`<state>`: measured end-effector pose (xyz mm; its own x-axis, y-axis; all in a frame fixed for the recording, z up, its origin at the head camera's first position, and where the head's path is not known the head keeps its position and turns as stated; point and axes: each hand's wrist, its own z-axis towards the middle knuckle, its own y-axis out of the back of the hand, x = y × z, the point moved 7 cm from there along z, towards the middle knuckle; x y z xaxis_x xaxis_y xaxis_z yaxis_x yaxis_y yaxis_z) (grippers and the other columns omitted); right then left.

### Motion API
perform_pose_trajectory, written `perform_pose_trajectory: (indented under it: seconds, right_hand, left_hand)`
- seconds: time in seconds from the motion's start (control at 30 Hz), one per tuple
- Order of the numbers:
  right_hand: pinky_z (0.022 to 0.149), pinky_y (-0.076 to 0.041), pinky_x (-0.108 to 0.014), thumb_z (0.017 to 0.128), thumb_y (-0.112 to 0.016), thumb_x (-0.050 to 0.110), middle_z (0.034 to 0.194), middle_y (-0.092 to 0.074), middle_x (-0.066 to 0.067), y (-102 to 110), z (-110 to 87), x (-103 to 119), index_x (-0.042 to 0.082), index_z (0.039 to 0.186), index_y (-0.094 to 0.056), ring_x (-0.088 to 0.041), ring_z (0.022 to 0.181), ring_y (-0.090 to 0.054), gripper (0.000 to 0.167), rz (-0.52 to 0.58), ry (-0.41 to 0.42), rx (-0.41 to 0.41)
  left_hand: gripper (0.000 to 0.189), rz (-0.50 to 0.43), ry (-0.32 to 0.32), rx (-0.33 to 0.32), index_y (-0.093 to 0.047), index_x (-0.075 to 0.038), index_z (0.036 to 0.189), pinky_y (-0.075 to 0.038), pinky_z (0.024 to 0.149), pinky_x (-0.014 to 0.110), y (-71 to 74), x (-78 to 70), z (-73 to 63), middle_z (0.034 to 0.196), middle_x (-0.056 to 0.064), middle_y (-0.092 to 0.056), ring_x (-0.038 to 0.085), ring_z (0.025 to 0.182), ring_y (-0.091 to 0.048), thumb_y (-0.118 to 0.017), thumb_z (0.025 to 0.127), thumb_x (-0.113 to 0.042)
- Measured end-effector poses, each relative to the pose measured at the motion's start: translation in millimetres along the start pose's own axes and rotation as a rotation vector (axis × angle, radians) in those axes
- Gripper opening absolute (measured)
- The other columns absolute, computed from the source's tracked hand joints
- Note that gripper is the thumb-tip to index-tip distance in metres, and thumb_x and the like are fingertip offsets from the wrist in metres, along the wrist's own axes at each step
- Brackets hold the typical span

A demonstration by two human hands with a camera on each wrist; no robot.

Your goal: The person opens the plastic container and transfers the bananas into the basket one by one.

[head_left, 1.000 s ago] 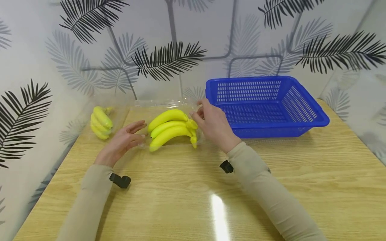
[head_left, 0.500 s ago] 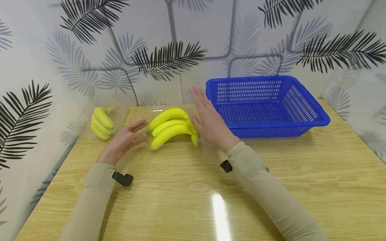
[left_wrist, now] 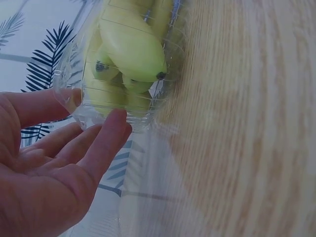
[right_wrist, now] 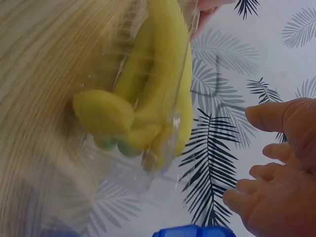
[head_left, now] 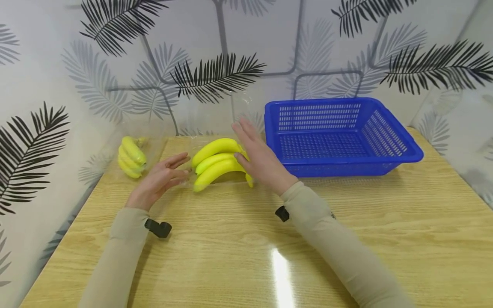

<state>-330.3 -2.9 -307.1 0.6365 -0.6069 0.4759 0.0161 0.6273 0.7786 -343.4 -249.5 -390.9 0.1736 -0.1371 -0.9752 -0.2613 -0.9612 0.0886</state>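
A bunch of yellow bananas lies in a clear plastic clamshell box, in the middle of the table's far side. The lid, faint in the head view, stands raised behind the fruit. At the box's left end is my left hand, its relaxed fingers against the clear wall. My right hand hovers over the stem end with fingers extended, hiding part of the stems. The right wrist view shows nothing between that hand's thumb and fingers.
Further left, a second clear box holds more bananas. A blue perforated basket stands to the right, close to the patterned wall. All rest on a wooden table.
My right hand has let go of the lid edge and straightened its fingers, then shifted left over the bananas. The lid has swung up. The left hand has barely moved.
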Motion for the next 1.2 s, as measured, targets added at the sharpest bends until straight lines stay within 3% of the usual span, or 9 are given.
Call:
perform_pose_trajectory:
  seconds: [0.33,0.67,0.87,1.03,1.2]
  right_hand:
    - [0.118,-0.019,-0.037,0.101,-0.055,0.018,0.160,-0.025,-0.008,-30.8,30.2,-10.2,0.011,0.156,-0.025,-0.022,0.146,-0.021,0.063,-0.048,-0.101,0.082]
    - [0.115,-0.027,-0.043,0.102,-0.052,0.019,0.152,-0.042,-0.009,-51.3,39.1,-32.3,0.011,0.154,-0.034,-0.027,0.139,-0.037,0.055,-0.038,-0.224,0.156]
    - [0.112,-0.031,-0.041,0.101,-0.055,0.018,0.146,-0.048,-0.009,-54.1,42.2,-40.9,0.013,0.150,-0.041,-0.027,0.134,-0.043,0.052,0.003,-0.259,0.124]
    - [0.104,-0.039,-0.042,0.099,-0.059,0.023,0.137,-0.057,-0.007,-51.6,44.6,-40.5,0.013,0.141,-0.052,-0.025,0.123,-0.052,0.044,-0.008,-0.246,0.071]
    - [0.103,-0.039,-0.044,0.099,-0.060,0.024,0.134,-0.059,-0.007,-51.1,45.4,-37.6,0.013,0.138,-0.054,-0.025,0.121,-0.054,0.041,-0.005,-0.248,0.052]
  left_hand:
    - [0.069,-0.027,-0.023,0.004,-0.022,-0.006,0.157,-0.035,0.109,0.041,1.6,-1.2,-0.6,0.160,0.008,-0.025,0.030,0.138,-0.037,-0.053,0.096,0.003]
    - [0.070,-0.022,-0.021,0.001,-0.023,-0.006,0.156,-0.035,0.109,0.043,2.6,-0.1,0.2,0.160,0.009,-0.026,0.030,0.137,-0.037,-0.054,0.094,0.004]
    - [0.070,-0.005,-0.016,0.002,-0.023,-0.007,0.157,-0.038,0.107,0.041,1.7,1.1,0.2,0.160,0.009,-0.025,0.028,0.138,-0.037,-0.054,0.095,0.003]
    - [0.070,0.005,-0.009,-0.005,-0.022,-0.009,0.157,-0.031,0.111,0.046,2.2,0.8,1.1,0.160,0.009,-0.024,0.030,0.138,-0.037,-0.054,0.096,0.001]
    - [0.070,0.012,-0.002,-0.007,-0.020,-0.009,0.158,-0.030,0.112,0.047,2.2,1.2,0.9,0.161,0.009,-0.024,0.031,0.138,-0.037,-0.052,0.096,0.001]
